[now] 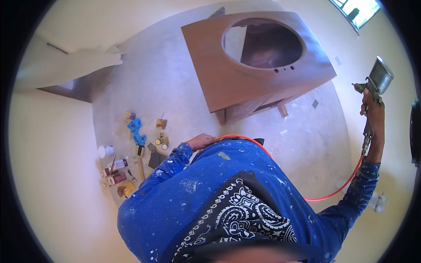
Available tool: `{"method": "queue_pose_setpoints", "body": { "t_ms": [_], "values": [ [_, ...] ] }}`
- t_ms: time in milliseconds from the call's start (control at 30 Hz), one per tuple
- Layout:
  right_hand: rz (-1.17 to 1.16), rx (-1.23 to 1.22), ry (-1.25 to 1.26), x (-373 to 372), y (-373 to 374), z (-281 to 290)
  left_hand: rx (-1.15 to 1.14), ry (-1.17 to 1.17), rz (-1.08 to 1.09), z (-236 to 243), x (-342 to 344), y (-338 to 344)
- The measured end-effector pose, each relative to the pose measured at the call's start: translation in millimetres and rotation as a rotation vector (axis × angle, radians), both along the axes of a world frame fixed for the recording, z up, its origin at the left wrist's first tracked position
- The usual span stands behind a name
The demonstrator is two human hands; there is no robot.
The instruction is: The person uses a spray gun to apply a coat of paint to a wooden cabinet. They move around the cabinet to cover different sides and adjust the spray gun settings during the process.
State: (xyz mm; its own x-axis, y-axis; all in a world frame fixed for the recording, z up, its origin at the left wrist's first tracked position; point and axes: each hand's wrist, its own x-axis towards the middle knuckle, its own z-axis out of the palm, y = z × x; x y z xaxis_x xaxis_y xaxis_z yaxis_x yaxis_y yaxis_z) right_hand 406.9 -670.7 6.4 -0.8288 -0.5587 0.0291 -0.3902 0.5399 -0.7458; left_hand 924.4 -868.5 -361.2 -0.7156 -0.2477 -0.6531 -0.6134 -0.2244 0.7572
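Observation:
My right hand [373, 115], at the right, is wrapped round the handle of a metal spray gun [379, 76] with a cup on top; a red hose [329, 195] runs down from it and loops to my waist. My left hand [202, 141] is closed on that hose in front of my paint-spattered blue top. Ahead stands a brown cabinet [207, 70] with a large oval cut-out and small holes in its top, apart from both hands.
Cans, a blue cloth [136, 131], brushes and dark sheets [155, 160] lie on the grey floor [149, 79] at the left. A pale draped sheet [79, 65] is by the left wall. A window [359, 13] is at the upper right. A container [378, 202] sits at the lower right.

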Motion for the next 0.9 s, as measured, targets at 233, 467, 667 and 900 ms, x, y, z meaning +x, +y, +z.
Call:
{"method": "queue_pose_setpoints", "body": {
  "t_ms": [233, 467, 667, 900],
  "values": [
    [0.208, -0.055, -0.052, 29.3, -4.0, -2.7, 0.182, 0.006, 0.156, -47.7, 6.7, -3.7],
    [0.447, -0.148, -0.423, 62.5, 5.3, -6.6, 0.163, 0.015, 0.200, -68.3, -24.3, 21.7],
    [0.564, -0.056, -0.405, 35.3, 32.2, -22.7, 0.214, 0.033, 0.275, -48.9, -58.4, 65.0],
    [0.581, -0.198, -0.342, -22.8, 67.3, -55.6, 0.008, -0.042, 0.258, -15.8, -91.7, 111.0]
  ]
}}
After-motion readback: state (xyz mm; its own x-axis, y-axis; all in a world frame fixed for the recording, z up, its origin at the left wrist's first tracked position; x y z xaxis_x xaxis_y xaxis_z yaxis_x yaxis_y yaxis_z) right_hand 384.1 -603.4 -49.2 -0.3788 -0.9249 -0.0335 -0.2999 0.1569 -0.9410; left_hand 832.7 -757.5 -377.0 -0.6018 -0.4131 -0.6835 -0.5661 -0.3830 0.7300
